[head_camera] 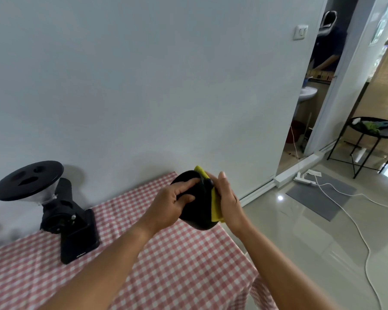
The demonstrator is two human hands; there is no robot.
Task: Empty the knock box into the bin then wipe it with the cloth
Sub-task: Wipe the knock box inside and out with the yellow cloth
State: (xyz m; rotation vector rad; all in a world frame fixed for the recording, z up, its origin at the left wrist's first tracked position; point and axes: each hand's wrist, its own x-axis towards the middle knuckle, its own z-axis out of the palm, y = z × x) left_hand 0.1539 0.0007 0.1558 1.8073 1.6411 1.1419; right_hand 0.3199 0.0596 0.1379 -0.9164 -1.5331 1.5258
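I hold the black knock box (196,212) tipped on its side above the far right corner of the table. My left hand (173,203) grips its rounded body, fingers spread over the wall. My right hand (227,200) presses the yellow cloth (215,209) flat against the box's open side, next to the black knock bar. A corner of the cloth sticks up above the box's rim. The inside of the box is hidden by the cloth and my hand. No bin is in view.
A black coffee grinder (65,211) with a round lid stands at the left of the table with the red-checked tablecloth (166,265). On the tiled floor to the right lie a white cable (356,224), a grey mat (320,198) and a black side table (376,135).
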